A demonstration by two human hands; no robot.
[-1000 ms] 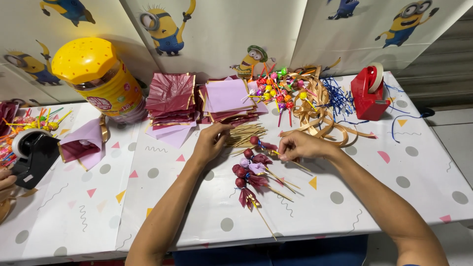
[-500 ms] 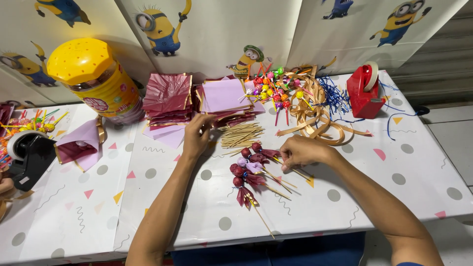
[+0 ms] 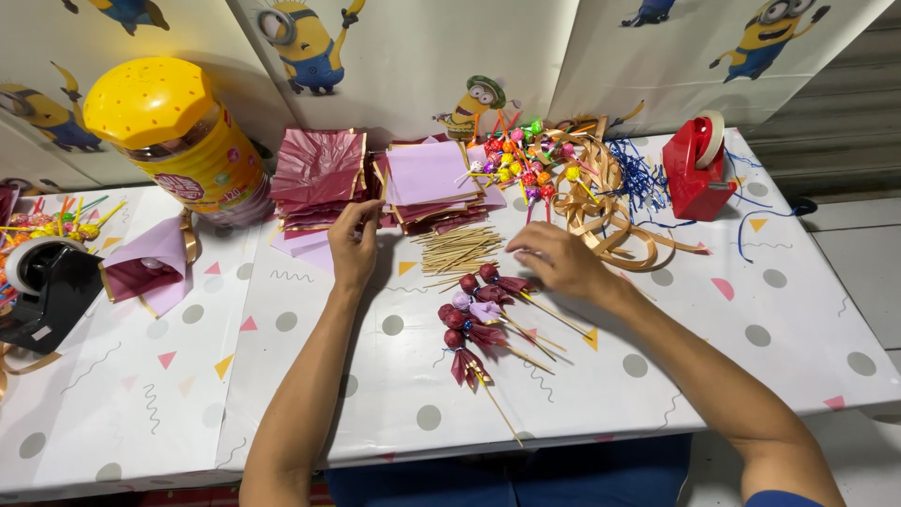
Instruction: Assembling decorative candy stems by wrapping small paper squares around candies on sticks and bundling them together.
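Note:
My left hand reaches up to the stack of dark red wrapping sheets, its fingertips touching the lower edge of the papers beneath it. My right hand hovers palm down, fingers loosely apart, over the top of a row of several wrapped lollipops on sticks, and holds nothing that I can see. A pile of bare wooden skewers lies between my hands. A stack of lilac sheets sits beside the red ones.
A yellow-lidded jar stands at the back left. Loose colourful lollipops, gold ribbon and a red tape dispenser lie at the back right. A black tape dispenser and a folded lilac sheet sit left.
My left hand moved up and left from the skewers to the paper stacks. My right hand drifted slightly up from the wrapped lollipops.

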